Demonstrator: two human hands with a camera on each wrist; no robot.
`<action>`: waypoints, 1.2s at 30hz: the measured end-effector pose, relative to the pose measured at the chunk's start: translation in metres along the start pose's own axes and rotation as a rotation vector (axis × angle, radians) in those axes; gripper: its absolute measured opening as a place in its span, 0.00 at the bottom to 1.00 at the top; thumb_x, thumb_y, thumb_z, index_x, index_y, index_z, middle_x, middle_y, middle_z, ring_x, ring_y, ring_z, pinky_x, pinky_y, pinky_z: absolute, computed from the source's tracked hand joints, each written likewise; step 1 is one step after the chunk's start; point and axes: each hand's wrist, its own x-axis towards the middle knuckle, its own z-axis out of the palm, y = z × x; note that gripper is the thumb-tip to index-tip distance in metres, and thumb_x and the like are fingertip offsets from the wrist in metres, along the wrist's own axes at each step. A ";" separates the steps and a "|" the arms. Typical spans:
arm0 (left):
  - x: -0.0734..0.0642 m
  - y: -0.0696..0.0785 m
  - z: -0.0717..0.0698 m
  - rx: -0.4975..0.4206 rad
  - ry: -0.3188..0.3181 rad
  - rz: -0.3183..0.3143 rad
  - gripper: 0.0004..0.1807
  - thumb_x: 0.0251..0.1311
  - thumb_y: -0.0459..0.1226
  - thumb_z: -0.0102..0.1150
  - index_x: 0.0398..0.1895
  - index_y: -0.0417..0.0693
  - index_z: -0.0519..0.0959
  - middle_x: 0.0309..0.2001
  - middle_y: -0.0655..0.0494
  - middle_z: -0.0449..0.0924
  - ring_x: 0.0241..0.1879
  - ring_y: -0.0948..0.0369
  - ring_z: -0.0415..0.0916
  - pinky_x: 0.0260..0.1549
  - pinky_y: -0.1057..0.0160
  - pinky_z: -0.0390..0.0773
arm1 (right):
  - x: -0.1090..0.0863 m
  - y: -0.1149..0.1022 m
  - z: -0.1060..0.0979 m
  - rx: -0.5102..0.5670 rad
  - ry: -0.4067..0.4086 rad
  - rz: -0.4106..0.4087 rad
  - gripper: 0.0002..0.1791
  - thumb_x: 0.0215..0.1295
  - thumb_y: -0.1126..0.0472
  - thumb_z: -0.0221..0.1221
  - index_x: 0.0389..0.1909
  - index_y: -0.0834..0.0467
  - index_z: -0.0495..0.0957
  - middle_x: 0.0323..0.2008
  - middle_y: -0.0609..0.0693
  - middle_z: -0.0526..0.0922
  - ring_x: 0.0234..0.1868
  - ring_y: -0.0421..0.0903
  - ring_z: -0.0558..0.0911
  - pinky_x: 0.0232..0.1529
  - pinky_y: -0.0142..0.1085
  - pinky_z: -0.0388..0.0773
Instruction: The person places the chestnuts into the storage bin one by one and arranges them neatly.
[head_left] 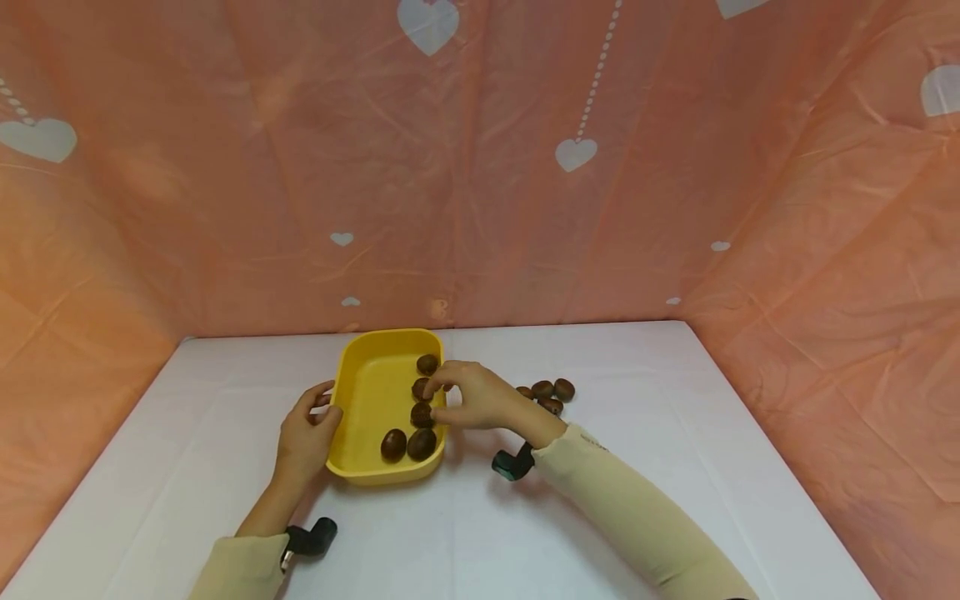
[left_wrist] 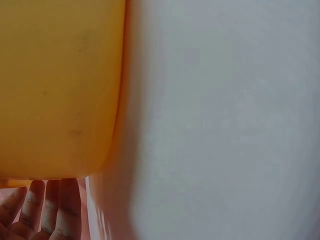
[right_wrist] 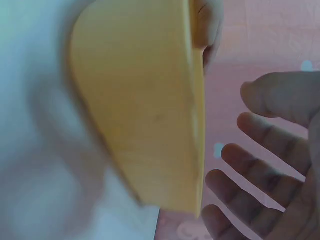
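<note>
A yellow tray [head_left: 375,375] stands on the white table, with several glossy brown chestnuts [head_left: 393,446] along its right side and near end. At the tray's left rim, my left hand [head_left: 302,437] holds the edge, thumb at the rim; its fingers [left_wrist: 67,210] show beside the wall in the left wrist view. My right hand [head_left: 476,398] is over the right rim, close above the chestnuts. In the right wrist view its fingers [right_wrist: 262,170] are spread apart with nothing between them.
Right of the tray lies a small group of more chestnuts [head_left: 551,393], partly hidden behind my right wrist. Dark wrist camera mounts [head_left: 311,537] hang at both wrists. A pink curtain [head_left: 480,208] with white hearts closes off the back and sides of the table [head_left: 465,533].
</note>
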 end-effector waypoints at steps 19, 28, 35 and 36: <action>0.000 0.000 -0.001 -0.006 -0.019 -0.015 0.25 0.66 0.38 0.49 0.67 0.50 0.68 0.59 0.44 0.74 0.49 0.53 0.75 0.34 0.79 0.70 | -0.042 0.048 -0.024 -0.114 -0.060 0.179 0.14 0.54 0.60 0.62 0.43 0.56 0.82 0.42 0.53 0.81 0.41 0.49 0.80 0.45 0.39 0.76; -0.001 0.001 -0.002 -0.004 -0.022 -0.003 0.25 0.65 0.37 0.49 0.66 0.51 0.68 0.58 0.45 0.75 0.41 0.69 0.73 0.34 0.78 0.72 | -0.052 0.069 -0.032 -0.205 -0.093 0.176 0.14 0.51 0.64 0.64 0.42 0.58 0.82 0.37 0.53 0.79 0.35 0.46 0.77 0.40 0.36 0.74; -0.001 0.001 -0.001 -0.012 -0.013 -0.003 0.24 0.64 0.37 0.50 0.65 0.51 0.69 0.57 0.45 0.76 0.38 0.72 0.72 0.33 0.77 0.73 | -0.054 0.071 -0.035 -0.230 -0.113 0.197 0.15 0.49 0.67 0.65 0.41 0.58 0.83 0.36 0.51 0.79 0.36 0.44 0.74 0.42 0.38 0.74; -0.001 0.000 -0.001 -0.013 -0.013 -0.003 0.24 0.64 0.37 0.50 0.65 0.50 0.69 0.57 0.45 0.76 0.38 0.73 0.72 0.33 0.77 0.73 | -0.054 0.072 -0.035 -0.234 -0.113 0.202 0.15 0.49 0.67 0.64 0.41 0.58 0.83 0.36 0.51 0.79 0.37 0.45 0.74 0.43 0.38 0.74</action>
